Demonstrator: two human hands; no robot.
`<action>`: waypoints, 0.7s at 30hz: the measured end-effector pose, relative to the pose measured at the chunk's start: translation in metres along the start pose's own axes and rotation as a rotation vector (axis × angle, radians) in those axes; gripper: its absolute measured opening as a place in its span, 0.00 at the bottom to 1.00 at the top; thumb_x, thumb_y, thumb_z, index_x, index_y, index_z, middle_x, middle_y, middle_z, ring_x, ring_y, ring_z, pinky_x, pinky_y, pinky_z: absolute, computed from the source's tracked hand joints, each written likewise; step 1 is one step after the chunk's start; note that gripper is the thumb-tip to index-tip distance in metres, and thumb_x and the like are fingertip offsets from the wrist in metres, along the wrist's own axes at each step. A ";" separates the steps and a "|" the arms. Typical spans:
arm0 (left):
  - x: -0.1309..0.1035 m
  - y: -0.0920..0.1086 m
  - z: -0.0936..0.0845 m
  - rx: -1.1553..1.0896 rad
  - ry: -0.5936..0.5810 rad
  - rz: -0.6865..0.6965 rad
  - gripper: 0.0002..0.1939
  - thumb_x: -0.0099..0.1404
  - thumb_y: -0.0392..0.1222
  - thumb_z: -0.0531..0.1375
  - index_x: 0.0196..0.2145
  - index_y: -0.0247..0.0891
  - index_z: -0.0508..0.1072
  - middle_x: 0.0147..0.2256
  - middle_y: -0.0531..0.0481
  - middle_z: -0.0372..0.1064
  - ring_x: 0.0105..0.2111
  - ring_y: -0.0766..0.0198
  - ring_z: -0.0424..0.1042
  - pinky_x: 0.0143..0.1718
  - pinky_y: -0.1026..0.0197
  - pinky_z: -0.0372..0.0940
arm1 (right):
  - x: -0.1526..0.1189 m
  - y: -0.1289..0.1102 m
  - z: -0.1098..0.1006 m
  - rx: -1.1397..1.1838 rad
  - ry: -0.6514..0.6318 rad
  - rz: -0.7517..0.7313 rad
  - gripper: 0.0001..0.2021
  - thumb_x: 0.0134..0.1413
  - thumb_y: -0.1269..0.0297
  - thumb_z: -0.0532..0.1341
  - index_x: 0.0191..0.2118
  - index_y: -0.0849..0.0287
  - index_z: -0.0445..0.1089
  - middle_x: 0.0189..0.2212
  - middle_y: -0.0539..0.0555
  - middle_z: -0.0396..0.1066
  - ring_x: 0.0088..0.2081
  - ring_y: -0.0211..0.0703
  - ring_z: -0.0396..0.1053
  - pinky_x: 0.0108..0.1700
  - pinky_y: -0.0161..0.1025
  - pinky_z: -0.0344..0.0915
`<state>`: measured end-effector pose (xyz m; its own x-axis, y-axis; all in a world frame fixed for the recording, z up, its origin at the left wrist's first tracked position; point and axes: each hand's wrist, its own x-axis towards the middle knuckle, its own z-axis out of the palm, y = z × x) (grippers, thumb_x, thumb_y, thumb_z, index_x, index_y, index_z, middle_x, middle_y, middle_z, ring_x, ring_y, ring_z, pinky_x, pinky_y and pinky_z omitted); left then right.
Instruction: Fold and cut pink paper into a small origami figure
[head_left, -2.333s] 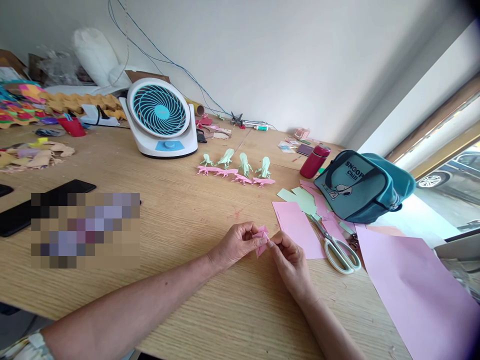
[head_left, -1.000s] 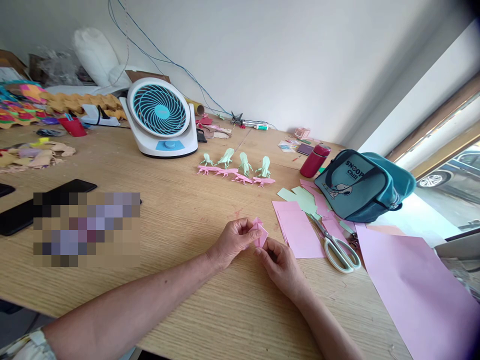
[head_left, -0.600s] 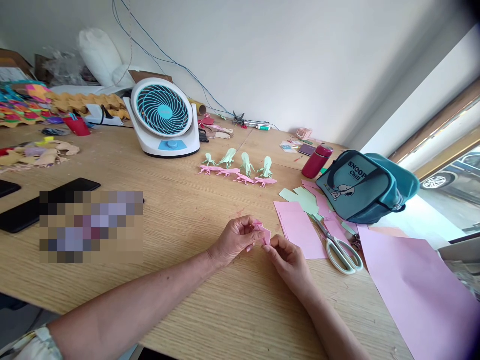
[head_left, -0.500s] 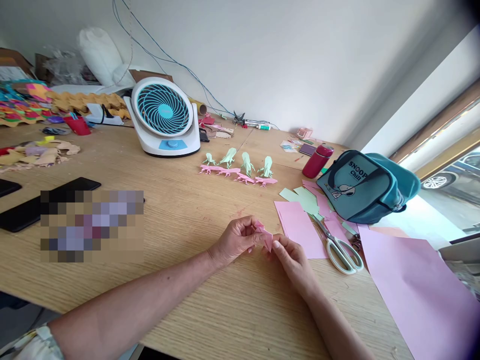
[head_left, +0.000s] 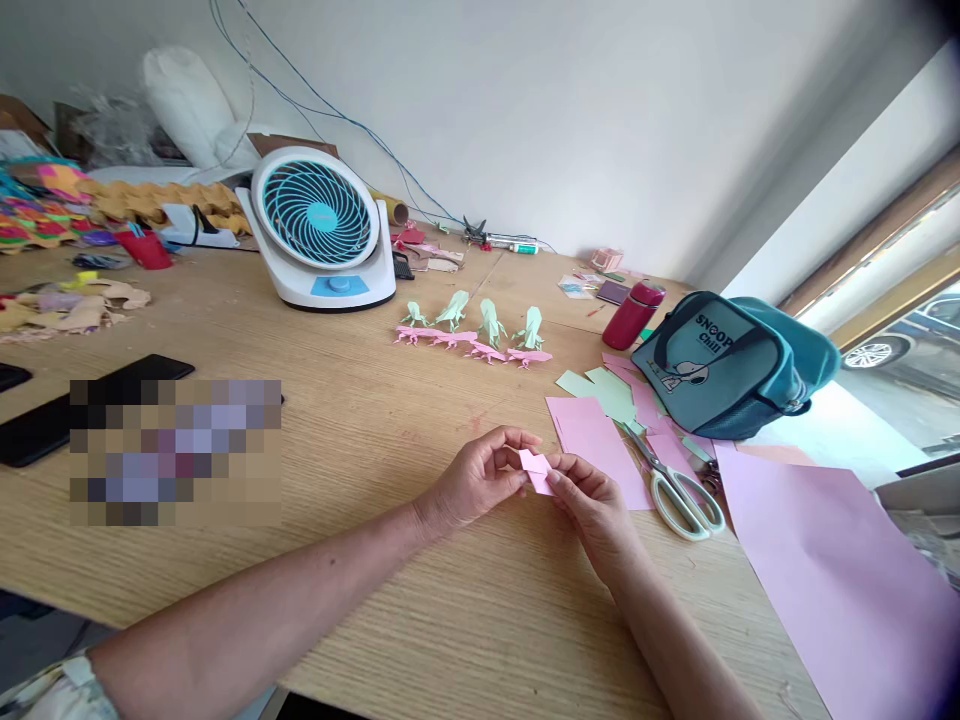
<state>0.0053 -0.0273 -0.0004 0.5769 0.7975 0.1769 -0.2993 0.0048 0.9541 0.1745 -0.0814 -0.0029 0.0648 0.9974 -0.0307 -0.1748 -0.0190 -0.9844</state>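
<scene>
A small piece of folded pink paper point(head_left: 537, 474) is held up over the table between both hands. My left hand point(head_left: 476, 478) is curled at the paper's left side, the thumb at its edge and the index finger reaching above it. My right hand point(head_left: 592, 497) pinches the right side between thumb and fingers. Beyond them stand several green folded paper figures point(head_left: 490, 322) with thin legs. A row of pink folded paper figures point(head_left: 487, 352) sits just in front of the green ones.
Right of my hands lie pink paper sheets point(head_left: 592, 440), scissors point(head_left: 679, 500) and a large pink sheet point(head_left: 817, 560). A red bottle point(head_left: 634, 315) and a teal bag point(head_left: 712, 370) stand behind. A fan point(head_left: 322, 230) is at the back left, dark flat objects point(head_left: 112, 395) at left.
The pink paper has been turned, so a flatter, lighter face now shows. My left hand's fingers have loosened and spread around its edge. The view has shifted slightly.
</scene>
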 end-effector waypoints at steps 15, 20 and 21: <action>0.001 -0.003 -0.005 0.278 -0.051 0.012 0.07 0.61 0.34 0.61 0.39 0.34 0.71 0.35 0.51 0.71 0.34 0.68 0.70 0.37 0.66 0.65 | -0.007 0.004 -0.001 -0.308 -0.091 -0.108 0.13 0.59 0.52 0.63 0.39 0.58 0.70 0.31 0.51 0.71 0.31 0.39 0.65 0.32 0.35 0.60; -0.003 0.005 -0.003 0.506 -0.098 0.030 0.06 0.59 0.30 0.60 0.35 0.35 0.70 0.33 0.53 0.68 0.31 0.70 0.68 0.32 0.68 0.62 | -0.010 0.004 -0.002 -0.387 -0.102 -0.075 0.15 0.59 0.52 0.62 0.41 0.58 0.66 0.25 0.47 0.65 0.24 0.35 0.59 0.25 0.33 0.53; -0.004 0.007 -0.003 0.576 -0.112 0.045 0.05 0.59 0.30 0.60 0.35 0.35 0.70 0.33 0.53 0.68 0.32 0.69 0.67 0.32 0.68 0.61 | -0.011 0.004 -0.002 -0.410 -0.102 -0.075 0.14 0.59 0.53 0.62 0.42 0.58 0.65 0.23 0.45 0.63 0.23 0.35 0.58 0.24 0.33 0.52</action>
<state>-0.0018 -0.0286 0.0048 0.6596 0.7203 0.2149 0.1174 -0.3811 0.9170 0.1752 -0.0923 -0.0067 -0.0388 0.9984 0.0404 0.2327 0.0483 -0.9713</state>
